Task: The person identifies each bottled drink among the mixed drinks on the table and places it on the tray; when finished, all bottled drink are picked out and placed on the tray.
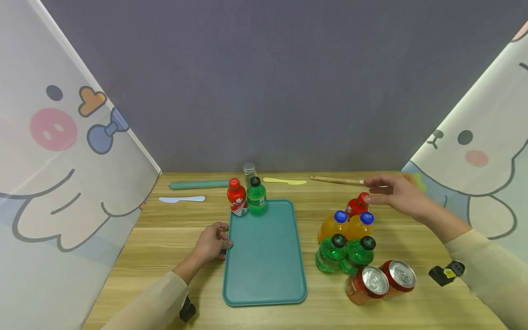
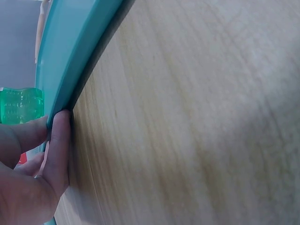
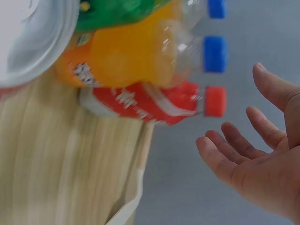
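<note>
My left hand pinches the left rim of a teal tray, thumb over the edge and a finger against its outer side in the left wrist view. A red-labelled bottle and a green bottle stand upright at the tray's far left corner. My right hand is beside the red cap of another red bottle. In the right wrist view its fingers are spread with a gap between them and that red bottle; nothing is in the hand.
In front of the red bottle stand two orange soda bottles, two green bottles and two red cans. Along the back lie a teal roll, a blue knife, a yellow knife and a wooden-handled tool. A glass jar stands there too.
</note>
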Tool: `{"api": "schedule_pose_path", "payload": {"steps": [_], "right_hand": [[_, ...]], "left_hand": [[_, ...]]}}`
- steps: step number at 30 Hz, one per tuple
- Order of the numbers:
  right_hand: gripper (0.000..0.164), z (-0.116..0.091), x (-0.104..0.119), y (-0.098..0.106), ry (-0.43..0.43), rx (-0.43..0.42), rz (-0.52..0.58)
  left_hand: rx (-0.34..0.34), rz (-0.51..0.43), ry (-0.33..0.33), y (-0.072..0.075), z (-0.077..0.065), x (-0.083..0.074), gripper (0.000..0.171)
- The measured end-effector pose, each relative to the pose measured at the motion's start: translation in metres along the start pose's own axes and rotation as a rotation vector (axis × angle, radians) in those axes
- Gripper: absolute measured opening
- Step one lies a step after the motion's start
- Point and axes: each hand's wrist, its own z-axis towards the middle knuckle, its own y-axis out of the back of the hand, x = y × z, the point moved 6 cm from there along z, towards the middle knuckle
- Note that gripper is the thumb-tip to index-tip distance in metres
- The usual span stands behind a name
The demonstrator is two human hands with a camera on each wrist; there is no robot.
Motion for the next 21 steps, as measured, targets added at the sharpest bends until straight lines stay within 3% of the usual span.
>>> {"api": "schedule_pose_path", "payload": {"steps": [10, 21], "right_hand": [[0.060, 0.006, -0.042, -0.012, -0.067, 0.064, 0.065], [0.059, 0.007, -0.062, -0.028, -0.077, 0.143, 0.128]], "left_hand": [[0.004, 0.010, 0.007, 0.000, -0.002, -0.001, 0.052], [0.011, 0.002, 0.006, 0.000, -0.002, -0.001, 0.051]]}}
